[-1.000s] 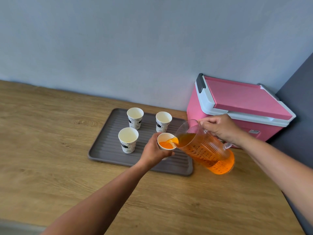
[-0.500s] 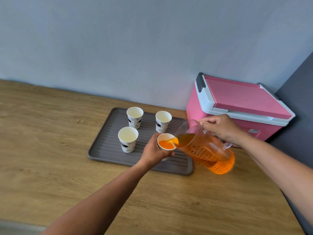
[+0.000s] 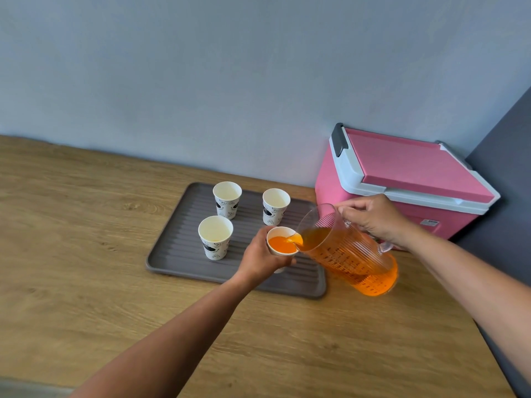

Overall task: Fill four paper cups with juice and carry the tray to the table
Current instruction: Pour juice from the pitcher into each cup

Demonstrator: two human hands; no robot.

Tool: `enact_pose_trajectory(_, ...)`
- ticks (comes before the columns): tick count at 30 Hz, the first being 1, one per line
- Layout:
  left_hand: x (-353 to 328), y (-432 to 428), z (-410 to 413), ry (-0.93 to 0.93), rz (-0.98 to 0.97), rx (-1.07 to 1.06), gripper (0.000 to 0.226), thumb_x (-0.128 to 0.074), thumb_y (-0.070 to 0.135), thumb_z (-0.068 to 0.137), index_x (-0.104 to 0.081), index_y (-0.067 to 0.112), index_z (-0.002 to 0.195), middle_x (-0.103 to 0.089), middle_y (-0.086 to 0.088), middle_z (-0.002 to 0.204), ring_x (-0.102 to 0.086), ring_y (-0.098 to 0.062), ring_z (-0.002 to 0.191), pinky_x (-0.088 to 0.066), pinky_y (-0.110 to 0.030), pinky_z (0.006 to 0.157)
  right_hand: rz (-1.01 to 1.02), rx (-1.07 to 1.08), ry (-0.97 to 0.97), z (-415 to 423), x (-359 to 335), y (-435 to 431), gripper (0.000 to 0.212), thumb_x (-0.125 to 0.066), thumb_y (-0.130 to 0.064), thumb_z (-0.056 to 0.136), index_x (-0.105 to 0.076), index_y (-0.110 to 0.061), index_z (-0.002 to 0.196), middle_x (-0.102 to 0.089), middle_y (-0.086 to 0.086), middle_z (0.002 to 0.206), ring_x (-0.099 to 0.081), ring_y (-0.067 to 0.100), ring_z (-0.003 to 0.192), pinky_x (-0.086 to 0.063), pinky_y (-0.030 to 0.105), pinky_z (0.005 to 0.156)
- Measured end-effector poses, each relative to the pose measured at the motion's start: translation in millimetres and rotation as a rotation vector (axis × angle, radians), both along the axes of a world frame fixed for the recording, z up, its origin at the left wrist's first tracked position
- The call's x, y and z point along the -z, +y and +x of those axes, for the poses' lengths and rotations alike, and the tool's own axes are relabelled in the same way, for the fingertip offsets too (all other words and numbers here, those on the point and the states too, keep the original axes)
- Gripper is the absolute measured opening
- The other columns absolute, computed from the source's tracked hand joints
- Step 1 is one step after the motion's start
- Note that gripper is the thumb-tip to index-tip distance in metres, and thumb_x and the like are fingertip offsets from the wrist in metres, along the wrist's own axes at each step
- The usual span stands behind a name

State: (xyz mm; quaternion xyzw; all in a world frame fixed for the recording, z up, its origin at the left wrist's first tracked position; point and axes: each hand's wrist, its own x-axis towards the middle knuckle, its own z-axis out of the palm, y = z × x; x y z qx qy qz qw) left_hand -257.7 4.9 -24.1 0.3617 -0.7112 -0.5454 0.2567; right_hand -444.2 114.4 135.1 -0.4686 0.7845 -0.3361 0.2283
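We judge the first of four cups partly filled: our left hand curls round that cup over the tray on the desk, our right hand grips the handle of the tilted jug, and three cups stand empty, the carrying yet to come.

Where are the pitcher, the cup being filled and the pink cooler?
pitcher (image 3: 347, 254), head view, on its ribbed wall.
cup being filled (image 3: 280, 232), head view, on its white inner wall.
pink cooler (image 3: 413, 165), head view, on its lid.
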Motion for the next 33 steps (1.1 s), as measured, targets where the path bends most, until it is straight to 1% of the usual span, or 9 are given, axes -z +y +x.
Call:
enact_pose_trajectory(5, 0.4, -1.4, -1.1, -0.005, 0.003, 0.003, 0.079, -0.089, 0.03, 0.064, -0.044, 0.032, 0.129, -0.059, 0.009, 0.121, -0.057, -0.011, 0.111, -0.05, -0.031, 0.092, 0.013, 0.011, 0.004, -1.5, 0.4, -1.4, 0.025, -0.061, -0.01, 0.094, -0.07, 0.0, 0.116, -0.052, -0.027, 0.038, -0.05, -0.01, 0.038, -0.034, 0.003, 0.041)
enact_pose_trajectory(9, 0.1, -2.5, -1.4, -0.013, 0.003, 0.002, 0.081, -0.089, 0.029, 0.064, -0.044, 0.03, 0.131, -0.059, 0.008, 0.122, -0.056, -0.012, 0.112, -0.049, -0.03, 0.092, 0.015, 0.011, -0.002, -0.4, -0.8, -2.3, 0.024, -0.06, -0.009, 0.095, -0.069, 0.0, 0.115, -0.049, -0.026, 0.035, -0.049, -0.011, 0.037, -0.033, 0.003, 0.039)
enact_pose_trajectory(12, -1.0, -3.2, -1.5, -0.02, -0.003, 0.005, 0.081, -0.089, 0.029, 0.065, -0.043, 0.03, 0.132, -0.058, 0.008, 0.123, -0.056, -0.011, 0.112, -0.048, -0.029, 0.091, 0.013, 0.02, 0.004, -1.5, 0.7, -2.7, 0.024, -0.061, -0.011, 0.094, -0.07, -0.002, 0.115, -0.052, -0.025, 0.037, -0.046, -0.005, 0.034, -0.032, 0.005, 0.038)
enact_pose_trajectory(15, -2.2, -4.4, -1.4, -0.018, -0.001, 0.006, 0.079, -0.089, 0.029, 0.065, -0.043, 0.031, 0.131, -0.058, 0.009, 0.121, -0.056, -0.011, 0.111, -0.046, -0.025, 0.088, 0.001, 0.031, 0.001, -3.4, 3.0, -2.4, 0.022, -0.062, -0.012, 0.094, -0.071, -0.006, 0.113, -0.054, -0.026, 0.04, -0.047, -0.005, 0.034, -0.032, 0.005, 0.039)
enact_pose_trajectory(20, -4.3, -7.7, -1.4, -0.009, -0.004, -0.003, 0.078, -0.089, 0.029, 0.064, -0.044, 0.032, 0.127, -0.058, 0.01, 0.118, -0.056, -0.009, 0.108, -0.046, -0.024, 0.087, -0.067, 0.06, -0.065, -9.7, 11.3, 0.4, 0.017, -0.062, -0.013, 0.093, -0.073, -0.012, 0.107, -0.045, -0.012, 0.041, -0.031, 0.002, 0.036, -0.029, 0.018, 0.043)
enact_pose_trajectory(22, -4.5, -10.0, -1.9, -0.006, -0.007, -0.008, 0.078, -0.089, 0.03, 0.064, -0.045, 0.032, 0.127, -0.059, 0.011, 0.117, -0.056, -0.008, 0.108, -0.046, -0.024, 0.088, -0.093, 0.092, -0.112, -12.5, 16.0, 1.5, 0.018, -0.062, -0.01, 0.094, -0.072, -0.015, 0.107, -0.039, -0.013, 0.037, -0.027, 0.001, 0.034, -0.026, 0.021, 0.043)
enact_pose_trajectory(26, -3.1, -14.1, -3.9, -0.013, -0.008, -0.014, 0.079, -0.09, 0.03, 0.063, -0.046, 0.031, 0.128, -0.06, 0.012, 0.116, -0.057, -0.007, 0.107, -0.045, -0.022, 0.086, -0.144, 0.166, -0.198, -14.7, 26.9, 3.7, 0.019, -0.062, -0.008, 0.092, -0.074, -0.012, 0.106, -0.038, -0.011, 0.037, -0.024, 0.002, 0.032, -0.02, 0.016, 0.039)
enact_pose_trajectory(30, 3.3, -16.7, -5.5, -0.039, -0.025, -0.017, 0.079, -0.09, 0.03, 0.062, -0.046, 0.03, 0.127, -0.061, 0.01, 0.117, -0.058, -0.009, 0.107, -0.047, -0.027, 0.089, -0.168, 0.205, -0.25, -12.4, 29.8, 8.7, 0.019, -0.06, -0.011, 0.094, -0.073, -0.018, 0.106, -0.038, -0.012, 0.034, -0.024, 0.002, 0.029, -0.02, 0.014, 0.034)
enact_pose_trajectory(33, 10.4, -17.3, -5.7, -0.057, -0.024, -0.04, 0.077, -0.09, 0.028, 0.062, -0.046, 0.03, 0.125, -0.061, 0.01, 0.115, -0.058, -0.01, 0.106, -0.045, -0.025, 0.085, -0.211, 0.25, -0.3, -10.9, 29.5, 12.9, 0.019, -0.059, -0.012, 0.094, -0.073, -0.02, 0.103, -0.035, -0.011, 0.034, -0.022, 0.002, 0.028, -0.018, 0.012, 0.033)
